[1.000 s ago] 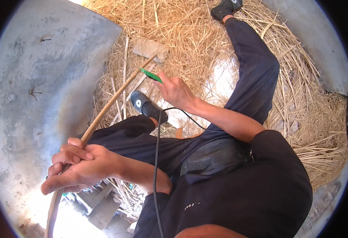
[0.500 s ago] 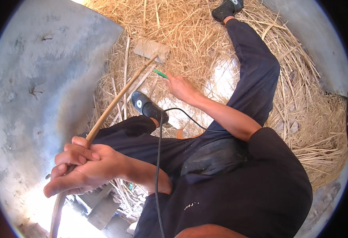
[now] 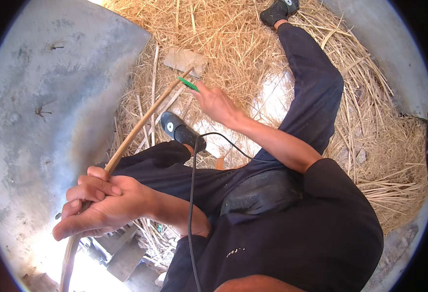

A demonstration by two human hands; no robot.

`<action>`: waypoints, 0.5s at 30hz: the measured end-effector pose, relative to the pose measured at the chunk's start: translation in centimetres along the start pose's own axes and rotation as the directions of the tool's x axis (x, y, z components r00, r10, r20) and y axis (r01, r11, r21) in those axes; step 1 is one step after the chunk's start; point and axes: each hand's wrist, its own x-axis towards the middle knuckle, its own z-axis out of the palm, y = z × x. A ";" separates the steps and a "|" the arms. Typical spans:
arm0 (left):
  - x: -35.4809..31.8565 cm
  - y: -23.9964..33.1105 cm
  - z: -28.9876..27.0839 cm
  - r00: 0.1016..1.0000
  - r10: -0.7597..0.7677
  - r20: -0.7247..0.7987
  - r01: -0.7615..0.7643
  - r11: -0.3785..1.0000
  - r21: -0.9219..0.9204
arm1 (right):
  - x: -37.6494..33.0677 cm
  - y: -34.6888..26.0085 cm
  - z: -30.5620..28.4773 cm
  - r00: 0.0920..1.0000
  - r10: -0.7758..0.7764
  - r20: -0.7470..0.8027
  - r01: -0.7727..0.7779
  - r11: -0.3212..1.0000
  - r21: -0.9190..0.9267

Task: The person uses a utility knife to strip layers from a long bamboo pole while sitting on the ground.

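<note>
Left hand (image 3: pixel 109 202) grips 1 stick (image 3: pixel 145 119); right hand (image 3: pixel 217 103) clasps 1 green tool (image 3: pixel 189 84) near the stick's tip.

The wooden stick (image 3: pixel 138 129) runs past the view's lower edge, partly hidden by the left hand (image 3: pixel 102 202); the right hand (image 3: pixel 217 103) covers part of the green tool (image 3: pixel 188 84), its tip too small to tell.
</note>
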 end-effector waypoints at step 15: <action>-1.4 -1.1 1.8 0.998 -0.009 0.060 0.010 0.999 -0.030 | -0.1 1.1 1.2 0.990 -0.063 -0.124 0.060 0.998 -0.027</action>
